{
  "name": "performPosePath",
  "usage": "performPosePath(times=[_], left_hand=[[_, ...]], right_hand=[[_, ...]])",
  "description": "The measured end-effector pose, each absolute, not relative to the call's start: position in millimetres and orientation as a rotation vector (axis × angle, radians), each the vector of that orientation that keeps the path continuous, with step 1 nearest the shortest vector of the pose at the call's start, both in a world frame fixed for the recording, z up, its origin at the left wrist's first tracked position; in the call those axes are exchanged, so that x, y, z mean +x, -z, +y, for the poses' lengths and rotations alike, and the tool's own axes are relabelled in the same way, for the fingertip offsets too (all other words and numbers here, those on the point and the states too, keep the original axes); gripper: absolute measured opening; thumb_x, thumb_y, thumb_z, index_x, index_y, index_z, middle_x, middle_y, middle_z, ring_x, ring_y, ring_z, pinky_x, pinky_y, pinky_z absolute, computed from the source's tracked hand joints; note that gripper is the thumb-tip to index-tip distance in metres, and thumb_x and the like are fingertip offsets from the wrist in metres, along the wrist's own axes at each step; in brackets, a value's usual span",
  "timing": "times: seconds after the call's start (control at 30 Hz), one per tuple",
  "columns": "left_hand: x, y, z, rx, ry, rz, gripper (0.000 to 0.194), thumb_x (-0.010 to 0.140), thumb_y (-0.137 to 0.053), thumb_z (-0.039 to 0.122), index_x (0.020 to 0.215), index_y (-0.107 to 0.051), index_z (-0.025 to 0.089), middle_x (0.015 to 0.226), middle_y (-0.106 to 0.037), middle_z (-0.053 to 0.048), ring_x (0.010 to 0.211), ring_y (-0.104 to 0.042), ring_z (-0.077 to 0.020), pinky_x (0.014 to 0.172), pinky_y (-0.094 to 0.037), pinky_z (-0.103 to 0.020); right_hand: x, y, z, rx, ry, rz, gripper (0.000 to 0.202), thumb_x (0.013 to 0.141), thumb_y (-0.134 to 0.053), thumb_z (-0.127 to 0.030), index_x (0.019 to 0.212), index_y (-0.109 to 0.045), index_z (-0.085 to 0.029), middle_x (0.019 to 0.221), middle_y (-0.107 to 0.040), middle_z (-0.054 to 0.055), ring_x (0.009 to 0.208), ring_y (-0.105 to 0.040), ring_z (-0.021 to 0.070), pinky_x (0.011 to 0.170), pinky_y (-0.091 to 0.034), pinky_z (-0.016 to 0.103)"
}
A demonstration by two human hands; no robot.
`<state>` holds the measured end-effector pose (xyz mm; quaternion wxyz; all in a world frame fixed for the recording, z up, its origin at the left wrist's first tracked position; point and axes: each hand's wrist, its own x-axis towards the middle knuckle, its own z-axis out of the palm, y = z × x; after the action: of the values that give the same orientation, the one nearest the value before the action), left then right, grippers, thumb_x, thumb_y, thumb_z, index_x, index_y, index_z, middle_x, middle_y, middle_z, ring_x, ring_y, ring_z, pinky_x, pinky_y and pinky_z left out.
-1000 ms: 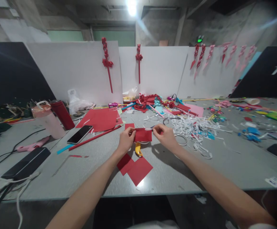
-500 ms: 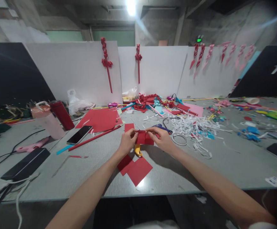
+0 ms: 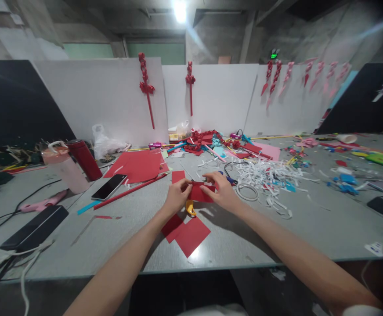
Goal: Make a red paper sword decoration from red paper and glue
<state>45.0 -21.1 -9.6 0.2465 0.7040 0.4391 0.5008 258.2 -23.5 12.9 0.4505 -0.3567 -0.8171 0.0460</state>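
Observation:
Between my hands, just above the table, is a small piece of red paper [image 3: 200, 193] with its top edge turned over. My left hand [image 3: 177, 195] pinches its left end between thumb and fingers. My right hand [image 3: 222, 191] grips the right end, thumb on the near face and fingers behind the top edge. Below the paper, a yellow-handled tool [image 3: 190, 208] lies on the table, partly hidden. Nearer to me are red paper squares [image 3: 193, 237], overlapping one another. Another red piece [image 3: 178, 176] lies just beyond my left hand.
White paper shreds [image 3: 264, 173] and a white tape ring [image 3: 247, 192] lie to the right. On the left are a phone [image 3: 109, 187], red sheets [image 3: 137, 166], a pink glue gun [image 3: 43, 202], a black power strip [image 3: 35, 227] and two bottles [image 3: 85, 160]. Red paper decorations [image 3: 190, 87] hang on the white partition.
My right hand's fingers have lifted and shifted along the paper's top edge, the thumb now lower on its face. My left hand keeps its pinch, almost unmoved.

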Motion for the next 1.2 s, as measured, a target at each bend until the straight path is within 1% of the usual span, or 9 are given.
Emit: performPosePath(times=[0.23, 0.43, 0.53, 0.63, 0.7, 0.8, 0.87, 1.0, 1.2], left_hand=[[41, 12, -13, 1.860, -1.447, 1.355, 0.014, 0.091, -0.060, 0.021, 0.092, -0.073, 0.016, 0.084, -0.076, -0.005, 0.074, -0.070, -0.0162, 0.069, -0.051, -0.024], [20, 16, 5, 1.467, -1.510, 1.449, 0.015, 0.091, -0.063, 0.027, 0.092, -0.067, 0.013, 0.064, -0.067, -0.001, 0.041, -0.057, -0.0118, 0.041, -0.040, -0.021], [18, 16, 7, 1.434, -1.545, 1.357, 0.017, 0.091, -0.064, 0.030, 0.093, -0.065, 0.013, 0.058, -0.062, 0.001, 0.040, -0.056, -0.0117, 0.039, -0.040, -0.020], [22, 16, 5, 1.431, -1.552, 1.284, 0.021, 0.091, -0.065, 0.035, 0.094, -0.064, 0.014, 0.058, -0.061, 0.002, 0.037, -0.055, -0.0113, 0.036, -0.038, -0.020], [25, 15, 3, 1.436, -1.541, 1.241, 0.025, 0.091, -0.066, 0.038, 0.097, -0.063, 0.014, 0.062, -0.062, 0.002, 0.036, -0.055, -0.0114, 0.034, -0.036, -0.021], [28, 15, 1, 1.495, -1.518, 1.180, 0.028, 0.090, -0.067, 0.042, 0.097, -0.065, 0.015, 0.068, -0.065, 0.001, 0.036, -0.054, -0.0102, 0.034, -0.037, -0.021], [29, 14, -1, 1.552, -1.511, 1.145, 0.028, 0.090, -0.067, 0.044, 0.095, -0.066, 0.016, 0.076, -0.069, -0.001, 0.038, -0.055, -0.0088, 0.037, -0.040, -0.021], [33, 10, -6, 1.577, -1.454, 1.079, 0.031, 0.090, -0.067, 0.047, 0.096, -0.065, 0.016, 0.075, -0.069, -0.001, 0.039, -0.054, -0.0082, 0.041, -0.043, -0.021], [38, 5, -12, 1.474, -1.196, 0.919, 0.048, 0.085, -0.070, 0.056, 0.110, -0.055, 0.017, 0.053, -0.054, 0.008, 0.034, -0.048, -0.0087, 0.037, -0.031, -0.019]], right_hand=[[263, -14, -17, -0.828, -0.054, -1.951, 0.016, 0.101, -0.054, -0.026, 0.100, -0.070, -0.022, 0.096, -0.071, 0.008, 0.093, -0.065, 0.0245, 0.084, -0.050, 0.038], [312, -25, 20, -1.066, 0.109, -1.659, 0.020, 0.098, -0.054, -0.031, 0.098, -0.071, -0.019, 0.097, -0.072, 0.010, 0.086, -0.065, 0.0242, 0.085, -0.051, 0.040], [335, -24, 33, -1.332, 0.284, -1.644, 0.024, 0.094, -0.052, -0.026, 0.098, -0.073, -0.015, 0.106, -0.070, 0.017, 0.107, -0.060, 0.0330, 0.098, -0.044, 0.053], [338, -20, 36, -1.474, 0.383, -1.533, 0.027, 0.090, -0.055, -0.025, 0.106, -0.074, -0.014, 0.139, -0.057, 0.023, 0.139, -0.037, 0.0444, 0.108, -0.030, 0.067], [326, -17, 33, -1.370, 0.179, -1.619, 0.030, 0.092, -0.055, -0.030, 0.110, -0.073, -0.015, 0.141, -0.057, 0.022, 0.137, -0.043, 0.0418, 0.108, -0.035, 0.063], [297, -12, 21, -1.110, -0.545, -1.753, 0.039, 0.098, -0.051, -0.049, 0.108, -0.073, -0.018, 0.105, -0.075, 0.014, 0.098, -0.070, 0.0294, 0.087, -0.054, 0.044], [278, -7, 11, -0.995, -0.927, -1.756, 0.050, 0.098, -0.048, -0.061, 0.101, -0.073, -0.018, 0.085, -0.076, 0.010, 0.075, -0.071, 0.0241, 0.069, -0.054, 0.036], [254, 2, -5, -0.825, -1.128, -1.729, 0.044, 0.087, -0.068, -0.060, 0.098, -0.075, -0.018, 0.087, -0.076, 0.006, 0.076, -0.070, 0.0210, 0.073, -0.055, 0.032], [251, 3, -8, -0.873, -1.167, -1.645, 0.049, 0.081, -0.073, -0.061, 0.099, -0.077, -0.015, 0.083, -0.077, 0.006, 0.069, -0.068, 0.0205, 0.068, -0.054, 0.032]])
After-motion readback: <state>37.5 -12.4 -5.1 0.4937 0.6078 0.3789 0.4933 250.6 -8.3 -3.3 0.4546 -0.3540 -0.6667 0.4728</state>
